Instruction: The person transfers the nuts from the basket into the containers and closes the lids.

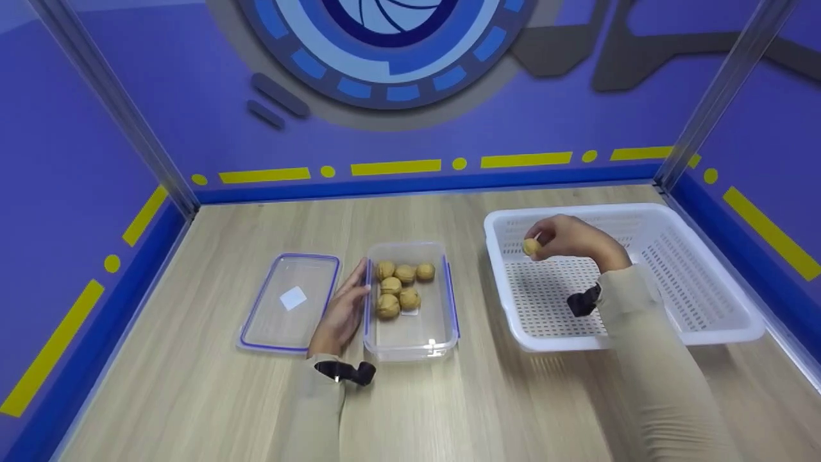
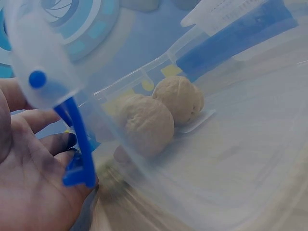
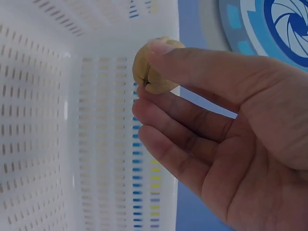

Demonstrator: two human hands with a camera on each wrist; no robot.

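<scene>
Between thumb and fingertips, my right hand (image 1: 564, 239) pinches a walnut (image 1: 531, 247) over the left part of a white slotted basket (image 1: 527, 343). The right wrist view shows the walnut (image 3: 154, 67) held at the fingertips, its seam visible. My left hand (image 1: 343, 314) lies against the left side of a clear plastic container (image 1: 410, 351), fingers extended along the outer wall and thumb at the rim. Several walnuts (image 1: 391, 285) are gathered in the container's far and left part. Close by the left palm (image 2: 38, 178) hangs a blue-edged clasp flap (image 2: 82, 144).
A clear lid (image 1: 292, 321) with a blue seal and a white square label lies on the wooden table (image 1: 205, 385), left of the container. Blue printed walls (image 1: 410, 141) close off the back and both sides. The basket stands near the right wall.
</scene>
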